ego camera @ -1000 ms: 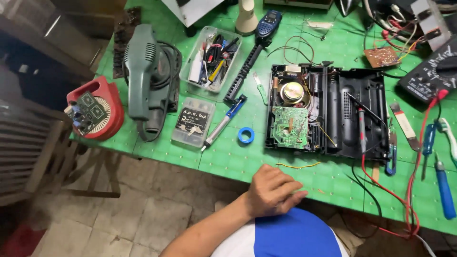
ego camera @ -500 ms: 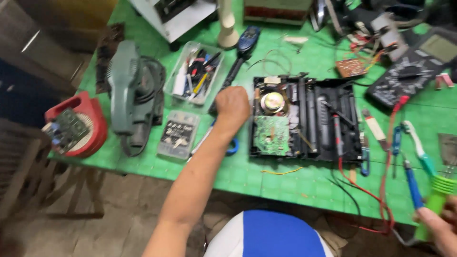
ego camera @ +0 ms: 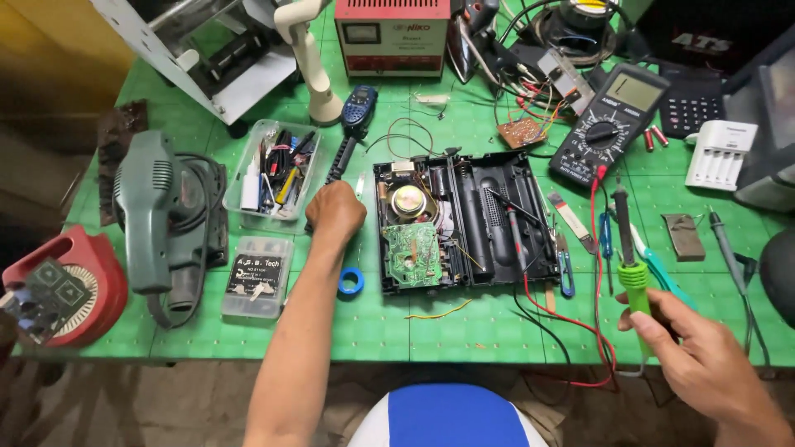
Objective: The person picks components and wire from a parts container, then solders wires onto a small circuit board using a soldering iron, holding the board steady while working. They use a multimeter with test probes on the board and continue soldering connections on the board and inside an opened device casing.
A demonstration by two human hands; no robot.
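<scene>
The right hand [ego camera: 704, 364] now has its grip closed round the green handle of a soldering iron [ego camera: 633, 269], raised just over the near right part of the counter [ego camera: 464, 331], tip pointing far; half a second ago this hand was only coming in at the frame's corner with the tool, and a second ago it was out of view. The left hand [ego camera: 334, 211] has travelled from the near edge of the counter out to a spot just left of the opened black radio case [ego camera: 464, 223]. It is clenched into a loose fist over the blue pen-like tool that lay there, but what it holds is hidden, so I cannot tell if it has anything.

Just near the left hand lies a blue tape ring [ego camera: 351, 282]. Left of it sit a clear tray of small tools [ego camera: 273, 174] and a small clear box [ego camera: 257, 277].

In the case, the green circuit board [ego camera: 411, 252] and round speaker [ego camera: 408, 199] lie exposed, between the two hands. Judging from that, soldering on the board looks close at hand.
</scene>
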